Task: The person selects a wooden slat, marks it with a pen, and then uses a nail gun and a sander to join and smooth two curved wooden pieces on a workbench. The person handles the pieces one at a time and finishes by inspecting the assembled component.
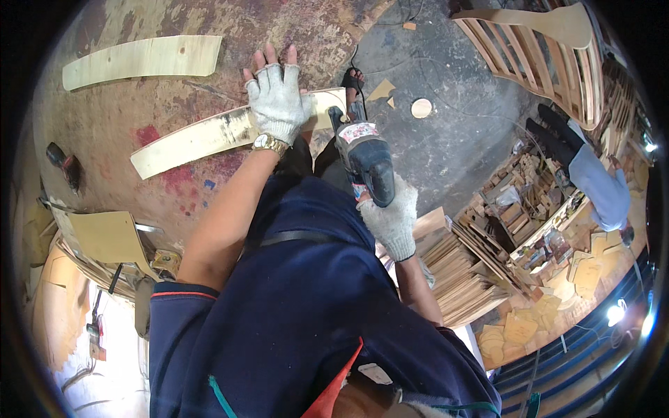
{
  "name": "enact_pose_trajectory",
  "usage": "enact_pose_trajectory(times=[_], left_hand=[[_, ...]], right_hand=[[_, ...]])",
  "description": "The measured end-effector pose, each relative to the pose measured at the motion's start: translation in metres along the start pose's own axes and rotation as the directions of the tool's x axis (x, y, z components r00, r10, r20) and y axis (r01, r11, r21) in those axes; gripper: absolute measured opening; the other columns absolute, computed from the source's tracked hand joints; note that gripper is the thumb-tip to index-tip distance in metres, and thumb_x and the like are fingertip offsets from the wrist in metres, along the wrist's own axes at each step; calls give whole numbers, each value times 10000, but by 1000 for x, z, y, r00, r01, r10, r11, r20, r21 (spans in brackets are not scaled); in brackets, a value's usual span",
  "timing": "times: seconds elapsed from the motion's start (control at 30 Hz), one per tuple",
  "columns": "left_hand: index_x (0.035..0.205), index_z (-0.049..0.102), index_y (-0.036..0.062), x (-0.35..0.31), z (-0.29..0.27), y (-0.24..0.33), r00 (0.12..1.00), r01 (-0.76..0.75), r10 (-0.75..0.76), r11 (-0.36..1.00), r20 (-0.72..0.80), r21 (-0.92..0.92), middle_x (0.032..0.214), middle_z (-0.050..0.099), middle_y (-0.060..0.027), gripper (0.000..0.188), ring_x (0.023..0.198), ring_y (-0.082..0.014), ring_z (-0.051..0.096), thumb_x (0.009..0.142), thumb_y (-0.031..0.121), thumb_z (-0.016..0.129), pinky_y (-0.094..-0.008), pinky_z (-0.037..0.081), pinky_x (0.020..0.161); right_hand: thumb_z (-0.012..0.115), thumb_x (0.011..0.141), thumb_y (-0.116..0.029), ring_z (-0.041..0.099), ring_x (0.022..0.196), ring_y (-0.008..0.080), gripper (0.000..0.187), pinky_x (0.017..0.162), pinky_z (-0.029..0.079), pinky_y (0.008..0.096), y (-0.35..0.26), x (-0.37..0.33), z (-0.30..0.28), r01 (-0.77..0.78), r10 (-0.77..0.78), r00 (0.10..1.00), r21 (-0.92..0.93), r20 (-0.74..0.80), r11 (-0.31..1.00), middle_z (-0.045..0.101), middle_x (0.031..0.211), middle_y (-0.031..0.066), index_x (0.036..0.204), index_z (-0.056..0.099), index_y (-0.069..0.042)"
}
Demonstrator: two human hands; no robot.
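Note:
My left hand (279, 101), in a fingerless white work glove, lies flat with fingers spread on a curved pale wooden board (185, 146). The board rests on a stained worktop (230, 21), its right end near the worktop's edge. My right hand (394, 219), also gloved, is wrapped round the back of a jigsaw (366, 157) with a grey and black body. Its front end meets the board's right end, where a curved line is faintly visible. The blade is too hidden to make out. A second curved board (146, 59) lies farther off on the left.
A black-and-red tool (64, 167) sits at the worktop's left. On the floor are a round wooden disc (421, 108), offcuts (381, 90) and a cord. Slatted wooden frames (529, 52) stand at the far right. Stacked wood strips (460, 282) and another person (596, 181) are at right.

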State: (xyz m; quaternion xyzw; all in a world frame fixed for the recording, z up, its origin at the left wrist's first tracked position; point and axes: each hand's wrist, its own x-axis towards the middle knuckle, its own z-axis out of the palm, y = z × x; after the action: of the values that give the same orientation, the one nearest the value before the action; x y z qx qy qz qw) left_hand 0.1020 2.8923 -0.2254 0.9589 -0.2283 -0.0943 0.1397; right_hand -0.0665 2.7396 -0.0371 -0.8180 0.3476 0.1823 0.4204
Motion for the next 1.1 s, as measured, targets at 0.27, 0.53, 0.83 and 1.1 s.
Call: enact_pose_trajectory(times=[0.27,0.53,0.83,1.1], left_hand=[[1709,233,168,10,5,-1,1000,-14,15,999,-16,44,1742,196,-273,1038,1575,-476,269,804,367,701,-666,207,1248],[1711,223,176,10,3,-2,999,-36,36,998,1,49,1736,187,-293,1030,1575,-499,250,827,360,718,-661,207,1251],[1719,205,229,11,0,0,994,-73,68,996,89,54,1733,166,-313,1040,1596,-512,187,847,374,754,-653,150,1275],[1719,204,225,12,2,-1,992,-96,91,994,86,57,1730,175,-312,1040,1596,-504,196,849,361,757,-641,192,1269]], right_hand=[[781,736,-153,740,836,392,313,780,567,485,8,0,10,-72,73,997,35,-28,997,736,878,171,1017,699,-43],[783,746,-156,734,851,393,312,791,566,488,12,-4,13,-31,31,998,10,-49,999,732,895,157,1028,700,-51],[790,754,-134,752,841,377,277,778,583,455,11,-5,11,-37,39,999,85,-14,996,747,891,157,1008,715,-57],[807,743,-155,741,832,390,282,773,570,476,15,-5,15,-56,57,998,68,-21,996,728,855,163,981,700,-48]])
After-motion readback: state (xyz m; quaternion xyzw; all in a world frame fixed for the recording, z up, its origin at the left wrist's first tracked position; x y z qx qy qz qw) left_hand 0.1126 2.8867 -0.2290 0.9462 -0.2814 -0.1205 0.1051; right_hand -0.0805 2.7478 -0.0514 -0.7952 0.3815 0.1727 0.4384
